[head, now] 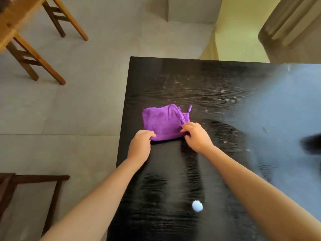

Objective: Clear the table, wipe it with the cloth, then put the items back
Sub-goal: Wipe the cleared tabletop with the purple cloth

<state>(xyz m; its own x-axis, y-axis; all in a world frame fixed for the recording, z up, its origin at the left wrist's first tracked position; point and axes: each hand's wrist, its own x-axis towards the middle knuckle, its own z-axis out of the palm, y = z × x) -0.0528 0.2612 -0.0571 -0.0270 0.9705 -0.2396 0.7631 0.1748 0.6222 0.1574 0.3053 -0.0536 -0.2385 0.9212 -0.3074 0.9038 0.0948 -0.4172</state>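
Your left grip (140,145) pinches the folded purple cloth (162,121) by one near corner, your right grip (196,136) by the other; the rest lies just beyond both on the tabletop (199,80). It looks soft, light and floppy, so hold both corners or it will likely bunch

Soft daylight, glare on table (286,101) right, wide-angle edges

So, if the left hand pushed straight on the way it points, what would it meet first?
The cloth: the left hand grips its near corner, pointing away across the table. Beyond the cloth, that line looks like bare tabletop.
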